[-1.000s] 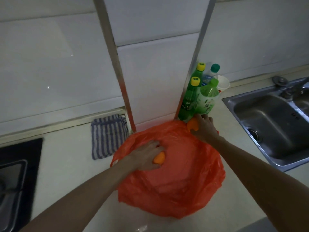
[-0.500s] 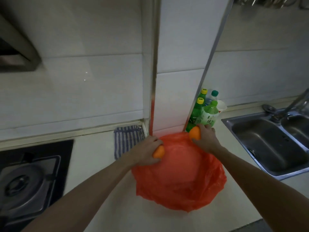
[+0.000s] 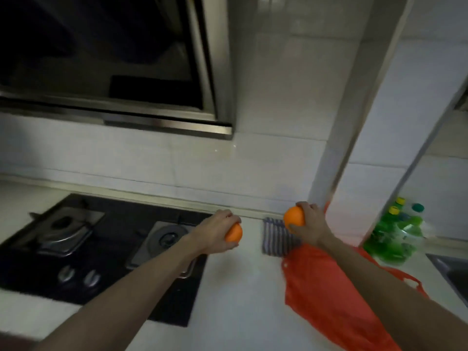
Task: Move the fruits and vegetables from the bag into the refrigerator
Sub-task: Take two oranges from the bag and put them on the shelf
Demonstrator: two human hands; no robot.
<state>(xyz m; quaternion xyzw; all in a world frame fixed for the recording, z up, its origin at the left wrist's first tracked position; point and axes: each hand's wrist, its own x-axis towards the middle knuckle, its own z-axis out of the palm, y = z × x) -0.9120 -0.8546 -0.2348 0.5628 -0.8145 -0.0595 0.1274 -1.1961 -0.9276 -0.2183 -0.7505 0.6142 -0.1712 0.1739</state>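
My left hand (image 3: 217, 231) grips an orange (image 3: 234, 233) above the white counter, just right of the stove. An identical second orange (image 3: 293, 219) is held by my right hand (image 3: 311, 224), which hovers over the striped cloth. The red plastic bag (image 3: 329, 295) lies slumped on the counter under my right forearm, at the lower right. What the bag still holds is hidden. No refrigerator is in view.
A black gas stove (image 3: 76, 249) fills the left counter, with a range hood (image 3: 114, 59) above it. A striped cloth (image 3: 276, 236) lies by the wall. Green bottles (image 3: 395, 234) stand at the right, beside a sink edge (image 3: 453, 272).
Both hands have lifted their oranges out of the bag and swung left with them. My view has turned left, bringing the stove and hood in and pushing the sink out.
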